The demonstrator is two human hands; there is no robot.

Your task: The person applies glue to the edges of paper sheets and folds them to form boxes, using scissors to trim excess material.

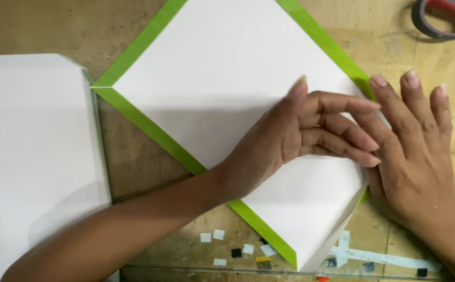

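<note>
L hand (290,133) flat on white card (222,68) | R hand (413,151) fingers spread on card edge | scissors (447,18) far

This looks like a craft workshop. A scuffed wooden worktable (133,156) carries white card edged with green tape (149,125), small cut scraps (219,235) along the near edge, and scissors (447,18) far right.

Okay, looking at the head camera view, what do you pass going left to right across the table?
White box → white board edged with green tape → left hand lying on that board → right hand at the board's right corner → scissors handle, red and grey, at the top right.
</note>
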